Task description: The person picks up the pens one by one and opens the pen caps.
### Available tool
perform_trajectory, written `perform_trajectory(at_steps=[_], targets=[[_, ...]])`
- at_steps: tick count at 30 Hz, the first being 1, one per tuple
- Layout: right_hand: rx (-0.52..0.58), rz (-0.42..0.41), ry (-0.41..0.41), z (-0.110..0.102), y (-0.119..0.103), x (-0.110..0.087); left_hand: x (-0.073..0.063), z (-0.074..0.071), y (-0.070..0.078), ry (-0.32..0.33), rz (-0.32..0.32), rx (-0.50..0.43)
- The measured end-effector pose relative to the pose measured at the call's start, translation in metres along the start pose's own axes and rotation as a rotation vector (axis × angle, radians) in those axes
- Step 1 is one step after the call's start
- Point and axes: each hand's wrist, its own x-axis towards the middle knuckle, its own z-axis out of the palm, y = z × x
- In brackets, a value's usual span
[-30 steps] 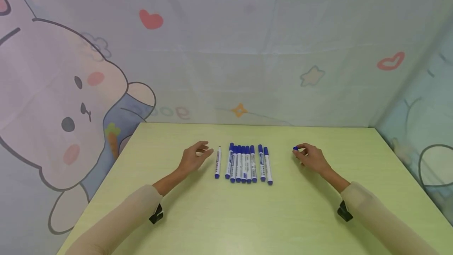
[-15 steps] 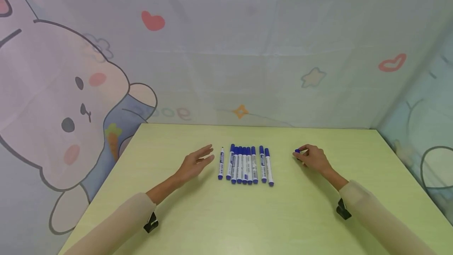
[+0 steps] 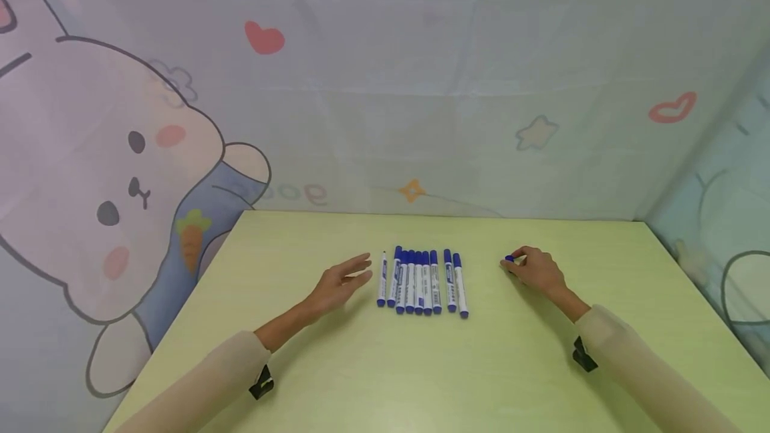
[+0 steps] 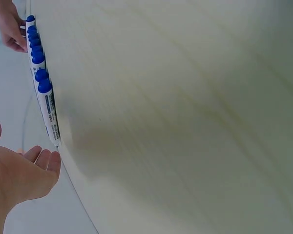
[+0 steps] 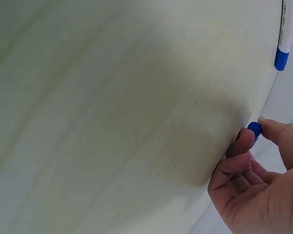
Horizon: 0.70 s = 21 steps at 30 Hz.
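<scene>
My left hand point(image 3: 333, 286), its fingers extended, is over the table just left of an uncapped marker point(image 3: 381, 280). In the head view a small gap shows between the thumb tip and this marker. That marker has a white barrel, a bare tip at the far end and a blue base. To its right several capped white-and-blue markers point(image 3: 418, 293) lie in a row, most of them side by side. My right hand point(image 3: 537, 269) is right of the row, pinching a small blue marker cap point(image 5: 254, 128) between thumb and index finger, low over the tabletop.
The pale yellow-green table point(image 3: 397, 373) ends at a printed fabric backdrop point(image 3: 385, 85) behind the markers. Two capped markers point(image 3: 455, 286) on the right lie slightly apart from the others. A dark device point(image 3: 585, 355) is strapped near my right wrist.
The uncapped marker has shifted right, narrowing its gap to the row, and my left hand has moved right with it. My right hand has stayed nearly still, keeping the cap.
</scene>
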Motion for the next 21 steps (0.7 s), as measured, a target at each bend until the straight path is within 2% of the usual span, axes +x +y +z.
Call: perform_trajectory(at_steps=[9,21], targets=[[-0.067,0.011,0.001,-0.0006,0.0,0.0031,0.001,0.0023,0.001,-0.008,0.006,-0.011],[-0.038,-0.017,-0.03,-0.0088,0.0051,-0.0052,0.002,0.0029,0.0009,-0.007,0.012,-0.005]])
